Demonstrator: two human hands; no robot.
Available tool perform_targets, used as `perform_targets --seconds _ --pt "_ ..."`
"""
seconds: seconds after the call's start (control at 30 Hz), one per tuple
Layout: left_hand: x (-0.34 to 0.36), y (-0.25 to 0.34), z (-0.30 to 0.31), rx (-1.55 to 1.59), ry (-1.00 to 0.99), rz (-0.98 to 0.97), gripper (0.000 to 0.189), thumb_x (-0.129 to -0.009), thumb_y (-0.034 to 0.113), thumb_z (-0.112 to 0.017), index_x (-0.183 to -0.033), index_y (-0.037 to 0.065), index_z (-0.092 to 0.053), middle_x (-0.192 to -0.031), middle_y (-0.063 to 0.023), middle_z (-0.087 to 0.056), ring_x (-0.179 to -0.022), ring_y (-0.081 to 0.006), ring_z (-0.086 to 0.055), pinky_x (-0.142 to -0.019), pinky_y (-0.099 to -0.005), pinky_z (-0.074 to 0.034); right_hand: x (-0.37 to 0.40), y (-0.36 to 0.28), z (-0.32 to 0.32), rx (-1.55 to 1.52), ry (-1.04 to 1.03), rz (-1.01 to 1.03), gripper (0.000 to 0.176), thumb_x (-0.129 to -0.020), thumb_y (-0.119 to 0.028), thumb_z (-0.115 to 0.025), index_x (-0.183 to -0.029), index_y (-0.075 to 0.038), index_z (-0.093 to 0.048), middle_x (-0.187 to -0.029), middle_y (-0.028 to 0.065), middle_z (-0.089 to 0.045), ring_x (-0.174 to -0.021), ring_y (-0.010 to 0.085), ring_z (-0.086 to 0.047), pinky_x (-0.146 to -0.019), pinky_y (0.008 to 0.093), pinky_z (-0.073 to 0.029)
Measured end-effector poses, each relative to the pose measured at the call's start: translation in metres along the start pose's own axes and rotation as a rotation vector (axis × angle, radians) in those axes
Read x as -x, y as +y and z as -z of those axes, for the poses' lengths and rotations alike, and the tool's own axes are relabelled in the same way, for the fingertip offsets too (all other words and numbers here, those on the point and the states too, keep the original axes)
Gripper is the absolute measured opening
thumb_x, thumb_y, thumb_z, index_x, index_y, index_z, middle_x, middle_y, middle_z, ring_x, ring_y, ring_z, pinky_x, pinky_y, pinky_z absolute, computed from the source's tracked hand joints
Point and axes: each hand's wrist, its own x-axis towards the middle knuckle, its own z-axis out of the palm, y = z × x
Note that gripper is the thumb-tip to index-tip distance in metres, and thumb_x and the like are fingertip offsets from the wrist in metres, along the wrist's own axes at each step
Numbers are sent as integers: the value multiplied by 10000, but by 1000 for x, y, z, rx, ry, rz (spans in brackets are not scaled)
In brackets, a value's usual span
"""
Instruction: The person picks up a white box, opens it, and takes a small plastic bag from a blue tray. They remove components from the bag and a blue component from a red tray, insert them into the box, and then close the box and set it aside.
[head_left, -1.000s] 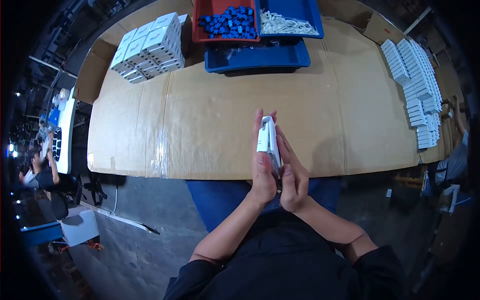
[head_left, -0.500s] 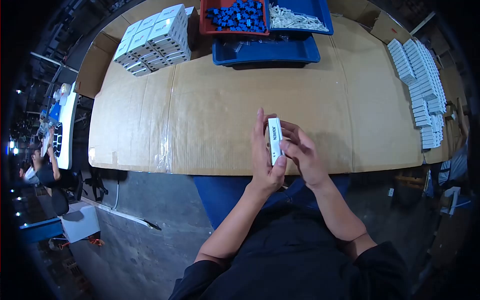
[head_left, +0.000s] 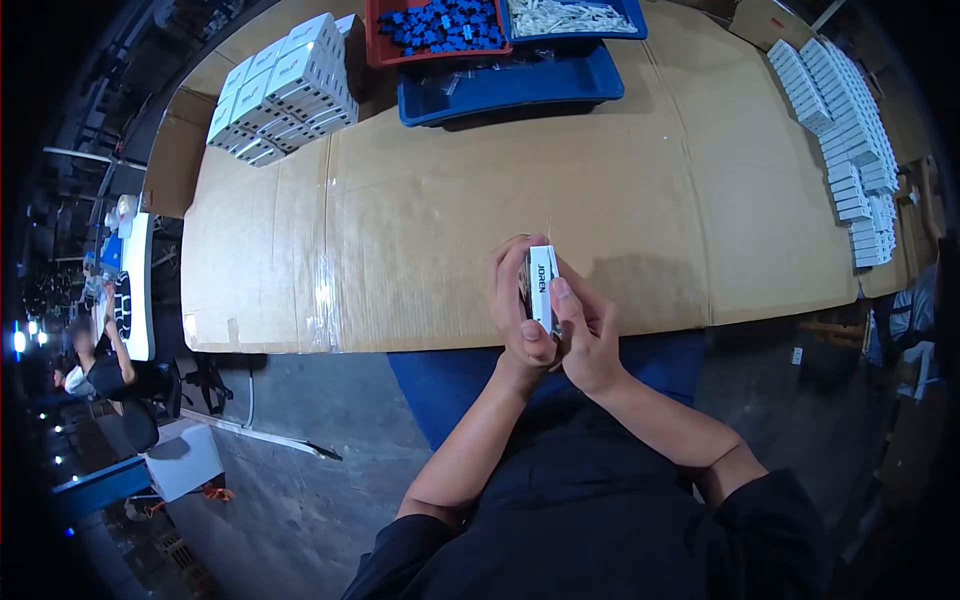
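Spreading above grey floor (head_left: 320,400) is taped cardboard (head_left: 480,190)

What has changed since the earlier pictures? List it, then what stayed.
The white box has turned its lettered side toward the camera. The left hand has curled its straightened fingers around it; the right hand, first flat against it, now has its thumb against it. Both still hold it. The left stack, right stack and trays stayed put.
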Motion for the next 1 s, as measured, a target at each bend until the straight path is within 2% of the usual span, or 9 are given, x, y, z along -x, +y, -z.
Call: perform_targets --seconds 0.2,0.37,0.47,0.6,0.63,0.73,0.77,0.93,1.0 --pt "-2 4 0 -12 -26 51 1040 -953 832 -234 -1290 -92 -572 -1244 -225 -619 -1190 -346 -582 -1036 -461 -457 0 -10 -7 63 40 49 512 -1135 -336 -486 -1400 86 -602 -1090 46 -706 -983 85 -615 -864 253 -500" --pt "1 1 1 38 -28 53 969 -976 761 -336 -1342 -113 -535 -1286 -267 -597 -1196 -381 -573 -1030 -483 -465 0 -8 -5 58 38 44 493 -1143 -325 -465 -1405 68 -605 -1057 20 -704 -942 71 -608 -833 241 -497" --pt "-2 1 3 45 -62 57 992 -960 729 -464 -1467 -123 -425 -1433 -305 -485 -1248 -387 -524 -1064 -492 -436 -12 -8 5 0 -69 -87 543 -1148 -358 -450 -1501 47 -529 -1315 99 -668 -1142 111 -598 -987 271 -477" --pt "9 -15 7 -155 -165 25 1173 -891 733 -610 -1601 -113 -216 -1562 -299 -312 -1310 -356 -447 -1111 -492 -383 -30 -21 29 4 -223 -124 609 -1153 -432 -395 -1515 43 -513 -1313 125 -669 -1272 205 -581 -1118 323 -422" --pt "17 -22 9 -2 -177 172 1166 -910 725 -613 -1633 -66 -152 -1589 -288 -305 -1292 -334 -466 -1085 -471 -411 -31 -30 36 -103 -277 -229 561 -1135 -386 -469 -1527 13 -515 -1456 166 -580 -1419 249 -482 -1209 372 -340" --pt "6 2 7 413 -101 479 1024 -1017 721 -472 -1679 37 -94 -1623 -237 -349 -1318 -286 -523 -1085 -418 -460 -30 -25 55 275 -358 -15 606 -1059 -364 -620 -1555 -37 -498 -1644 199 -376 -1526 284 -352 -1243 433 -302" --pt "2 6 7 456 -96 555 989 -1026 731 -405 -1677 45 -117 -1595 -219 -390 -1338 -281 -527 -1107 -419 -455 -29 -30 59 539 -380 116 782 -962 -369 -727 -1602 -41 -420 -1676 191 -298 -1557 344 -298 -1238 484 -313" --pt "-9 38 7 664 -233 978 906 -1047 750 -178 -1643 74 -266 -1493 -159 -521 -1417 -278 -521 -1157 -448 -467 -31 -25 64 779 -390 468 896 -836 -459 -827 -1586 -122 -470 -1678 210 -294 -1533 420 -326 -1239 537 -312" --pt "-13 53 5 712 -252 1140 892 -1037 769 -184 -1587 91 -366 -1454 -154 -559 -1328 -275 -597 -1064 -415 -544 -38 -22 69 848 -421 596 898 -824 -507 -830 -1563 -119 -501 -1661 207 -338 -1517 409 -368 -1231 551 -324"
